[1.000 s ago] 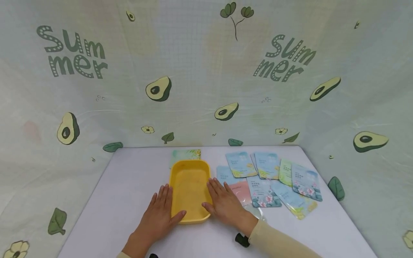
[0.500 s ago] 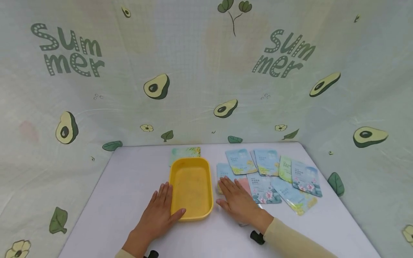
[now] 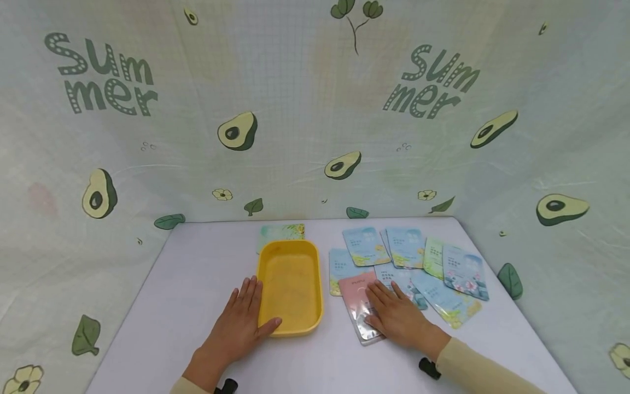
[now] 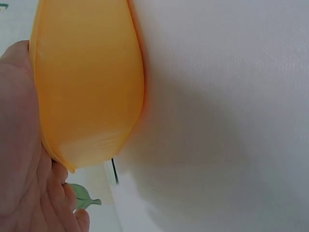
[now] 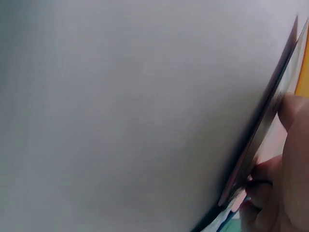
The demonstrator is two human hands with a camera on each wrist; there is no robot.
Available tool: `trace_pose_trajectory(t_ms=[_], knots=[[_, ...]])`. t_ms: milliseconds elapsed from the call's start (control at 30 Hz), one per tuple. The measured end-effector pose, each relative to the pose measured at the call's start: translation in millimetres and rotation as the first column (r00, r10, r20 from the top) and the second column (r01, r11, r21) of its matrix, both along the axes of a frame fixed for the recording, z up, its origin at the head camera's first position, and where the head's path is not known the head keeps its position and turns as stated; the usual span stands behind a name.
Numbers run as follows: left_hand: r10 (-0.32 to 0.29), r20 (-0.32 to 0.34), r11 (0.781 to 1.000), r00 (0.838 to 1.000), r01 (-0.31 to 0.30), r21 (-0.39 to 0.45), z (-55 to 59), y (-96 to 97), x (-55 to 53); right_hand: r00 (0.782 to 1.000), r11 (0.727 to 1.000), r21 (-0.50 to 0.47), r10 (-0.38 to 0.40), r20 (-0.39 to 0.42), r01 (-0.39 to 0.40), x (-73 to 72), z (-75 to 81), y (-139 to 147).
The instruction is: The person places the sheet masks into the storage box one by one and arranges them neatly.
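Observation:
My left hand (image 3: 237, 323) lies along the left side of a yellow plastic tray (image 3: 290, 287), its fingers straight and its thumb at the near rim. In the left wrist view the fingers touch the tray's wall (image 4: 89, 87). My right hand (image 3: 401, 317) rests over the right part of a pink and silver sheet mask packet (image 3: 359, 306), fingers extended. The right wrist view shows fingertips (image 5: 288, 108) touching the packet's face, seen nearly edge-on. Partly covered by this hand is a blue floral packet (image 3: 403, 279) behind it.
Several blue and green packets (image 3: 406, 247) lie overlapping at the back right of the white table (image 3: 197, 273). Behind the tray lies a green packet (image 3: 283, 232), partly hidden by it. A printed curtain (image 3: 295, 109) hangs behind the table.
My right hand has left the tray's right side and moved right onto the pink packet, exposing more of it. My left hand has stayed at the tray.

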State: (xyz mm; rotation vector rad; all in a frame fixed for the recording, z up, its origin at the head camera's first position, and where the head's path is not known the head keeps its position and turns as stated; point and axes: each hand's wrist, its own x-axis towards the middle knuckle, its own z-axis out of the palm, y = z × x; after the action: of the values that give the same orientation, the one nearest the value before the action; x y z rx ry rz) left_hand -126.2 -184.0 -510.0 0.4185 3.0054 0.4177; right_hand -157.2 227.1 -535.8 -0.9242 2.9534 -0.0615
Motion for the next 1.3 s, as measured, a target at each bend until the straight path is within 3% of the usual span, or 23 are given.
trace_pose_trajectory(t_ms=[333, 467, 767, 967, 1300], knots=[[-0.008, -0.001, 0.999, 1.000, 0.008, -0.031, -1.0, -4.0, -2.7, 0.997, 0.996, 0.036, -0.076, -0.017, 0.076, -8.3, 2.5, -54], [0.008, 0.003, 0.999, 1.000, -0.008, -0.038, 1.5, -4.8, -1.2, 0.998, 0.997, 0.064, -0.050, -0.050, 0.053, -16.3, 3.0, -61], [0.045, 0.008, 0.998, 0.999, -0.044, -0.052, 4.6, -7.5, 1.0, 0.974, 0.999, -0.034, -0.021, -0.225, 0.014, -61.6, 8.6, -44], [0.049, 0.009, 0.998, 0.999, -0.048, -0.036, -0.4, -7.4, 2.5, 0.990, 0.999, -0.033, 0.023, -0.139, -0.027, -82.1, 10.6, -41], [0.049, -0.017, 0.998, 0.999, -0.050, -0.025, -3.2, -4.2, 4.3, 0.998, 0.999, -0.013, 0.032, -0.061, -0.033, -89.2, 9.7, -43]])
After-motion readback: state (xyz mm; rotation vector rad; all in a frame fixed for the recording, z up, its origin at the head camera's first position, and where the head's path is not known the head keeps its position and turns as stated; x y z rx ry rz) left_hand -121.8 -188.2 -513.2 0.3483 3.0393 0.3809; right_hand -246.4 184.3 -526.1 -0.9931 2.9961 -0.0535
